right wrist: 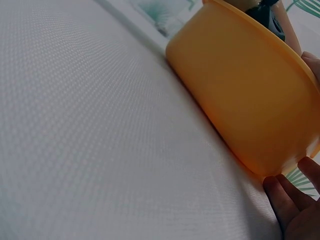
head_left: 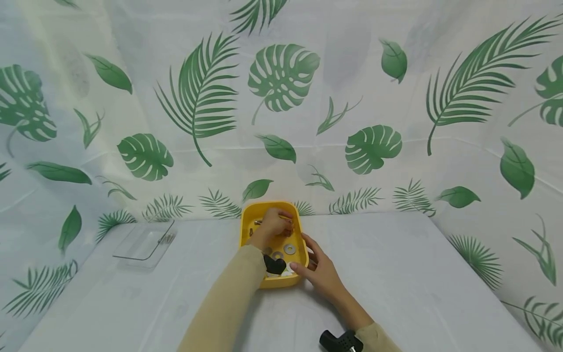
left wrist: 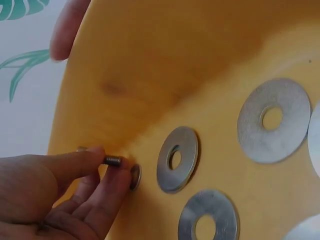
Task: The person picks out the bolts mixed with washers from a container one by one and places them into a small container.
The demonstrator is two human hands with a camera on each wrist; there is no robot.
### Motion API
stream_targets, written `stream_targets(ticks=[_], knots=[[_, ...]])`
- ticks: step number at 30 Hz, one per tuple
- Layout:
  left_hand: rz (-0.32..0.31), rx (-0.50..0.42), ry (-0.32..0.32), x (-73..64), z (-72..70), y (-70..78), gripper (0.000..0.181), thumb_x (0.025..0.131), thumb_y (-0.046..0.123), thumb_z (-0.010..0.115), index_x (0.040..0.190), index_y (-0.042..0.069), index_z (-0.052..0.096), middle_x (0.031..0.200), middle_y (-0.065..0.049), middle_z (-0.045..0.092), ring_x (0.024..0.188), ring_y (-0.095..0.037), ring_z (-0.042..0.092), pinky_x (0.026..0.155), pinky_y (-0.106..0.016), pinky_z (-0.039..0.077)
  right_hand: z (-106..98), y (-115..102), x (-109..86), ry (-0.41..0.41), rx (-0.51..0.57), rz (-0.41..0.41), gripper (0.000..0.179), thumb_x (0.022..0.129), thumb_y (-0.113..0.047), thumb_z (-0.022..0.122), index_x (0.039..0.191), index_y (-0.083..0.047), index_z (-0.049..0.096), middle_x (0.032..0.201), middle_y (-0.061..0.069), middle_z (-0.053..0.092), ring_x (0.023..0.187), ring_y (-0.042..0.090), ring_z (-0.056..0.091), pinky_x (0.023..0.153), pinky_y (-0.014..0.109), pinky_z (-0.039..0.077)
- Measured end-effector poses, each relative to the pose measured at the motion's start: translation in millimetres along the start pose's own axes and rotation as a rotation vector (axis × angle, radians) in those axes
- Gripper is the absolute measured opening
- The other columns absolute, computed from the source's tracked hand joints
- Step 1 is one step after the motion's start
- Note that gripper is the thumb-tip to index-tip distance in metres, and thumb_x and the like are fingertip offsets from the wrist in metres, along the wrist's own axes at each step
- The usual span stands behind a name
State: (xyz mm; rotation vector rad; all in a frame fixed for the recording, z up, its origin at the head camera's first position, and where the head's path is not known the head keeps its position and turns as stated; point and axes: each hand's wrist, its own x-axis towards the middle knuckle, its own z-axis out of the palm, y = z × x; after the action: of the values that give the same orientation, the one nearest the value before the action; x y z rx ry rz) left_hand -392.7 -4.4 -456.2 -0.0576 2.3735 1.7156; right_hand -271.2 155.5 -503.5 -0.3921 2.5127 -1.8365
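Inside a yellow plastic bin [head_left: 279,282], my left hand [head_left: 272,226] pinches a small threaded screw [left wrist: 113,160] between thumb and fingers. Close to those fingertips, in the left wrist view, a small washer [left wrist: 136,177] stands edge-on. Larger metal washers [left wrist: 178,160] lie on the bin's floor, and a few small brass-coloured pieces [head_left: 258,222] are near its far left side. My right hand [head_left: 325,274] holds the bin at its near right side, thumb at the rim and fingers against the outer wall [right wrist: 240,90].
To the left on the white-covered table [head_left: 396,293] stands a clear rectangular container [head_left: 145,244], with some small metal pieces [head_left: 167,238] at its right side. A leaf-printed cloth [head_left: 316,161] hangs behind the bin and along both sides.
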Motion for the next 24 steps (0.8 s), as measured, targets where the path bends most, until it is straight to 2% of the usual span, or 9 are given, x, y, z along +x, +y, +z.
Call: stream_targets(ticks=[2, 5, 11, 16, 20, 24], knots=[[0.033, -0.005, -0.026, 4.4, -3.4, -4.7, 0.024, 0.086, -0.009, 0.069, 0.109, -0.003, 0.072, 0.085, -0.017, 0.072, 0.07, -0.029, 0.074, 0.069, -0.038, 0.064, 1, 0, -0.2, 0.0, -0.001, -0.006, 0.081, 0.09, -0.029, 0.077, 0.158, -0.025, 0.033, 0.161, 0.013, 0.04, 0.135, 0.036, 0.056, 0.105, 0.039, 0.053], [0.053, 0.017, -0.055, 0.4, -8.6, -2.8, 0.026, 0.088, -0.008, 0.068, 0.113, -0.002, 0.072, 0.086, -0.018, 0.072, 0.071, -0.028, 0.075, 0.069, -0.037, 0.064, 2, 1, -0.4, -0.002, -0.004, -0.008, 0.081, 0.09, -0.028, 0.077, 0.158, -0.026, 0.033, 0.16, 0.013, 0.041, 0.134, 0.036, 0.056, 0.104, 0.039, 0.054], [0.043, 0.062, -0.074, -24.7, -19.6, 13.0, 0.038, 0.094, -0.003, 0.064, 0.131, 0.003, 0.067, 0.103, -0.022, 0.074, 0.093, -0.036, 0.074, 0.085, -0.036, 0.062, 2, 0, 0.2, -0.003, -0.013, -0.002, 0.08, 0.09, -0.03, 0.077, 0.158, -0.028, 0.033, 0.16, 0.009, 0.042, 0.135, 0.035, 0.055, 0.105, 0.04, 0.054], [0.055, 0.058, -0.069, -37.1, -27.8, 18.6, 0.038, 0.096, 0.0, 0.063, 0.135, 0.003, 0.064, 0.109, -0.024, 0.073, 0.102, -0.04, 0.072, 0.092, -0.042, 0.06, 2, -1, 0.9, -0.005, -0.037, 0.008, 0.081, 0.09, -0.033, 0.076, 0.158, -0.028, 0.032, 0.162, 0.008, 0.039, 0.136, 0.035, 0.055, 0.106, 0.041, 0.053], [0.069, 0.041, -0.069, -39.2, -36.1, 16.4, 0.039, 0.096, 0.003, 0.065, 0.135, 0.003, 0.064, 0.115, -0.026, 0.072, 0.104, -0.039, 0.073, 0.093, -0.046, 0.059, 2, -1, 1.5, -0.012, -0.035, 0.003, 0.081, 0.09, -0.032, 0.076, 0.158, -0.026, 0.032, 0.163, 0.008, 0.038, 0.136, 0.035, 0.055, 0.106, 0.042, 0.053], [0.082, 0.04, -0.066, -38.8, -46.1, 11.5, 0.041, 0.096, 0.006, 0.066, 0.137, 0.004, 0.063, 0.118, -0.026, 0.072, 0.1, -0.034, 0.075, 0.091, -0.046, 0.059, 1, 0, 2.0, -0.014, -0.025, 0.0, 0.081, 0.091, -0.031, 0.076, 0.159, -0.025, 0.031, 0.162, 0.01, 0.039, 0.135, 0.035, 0.055, 0.106, 0.042, 0.053]])
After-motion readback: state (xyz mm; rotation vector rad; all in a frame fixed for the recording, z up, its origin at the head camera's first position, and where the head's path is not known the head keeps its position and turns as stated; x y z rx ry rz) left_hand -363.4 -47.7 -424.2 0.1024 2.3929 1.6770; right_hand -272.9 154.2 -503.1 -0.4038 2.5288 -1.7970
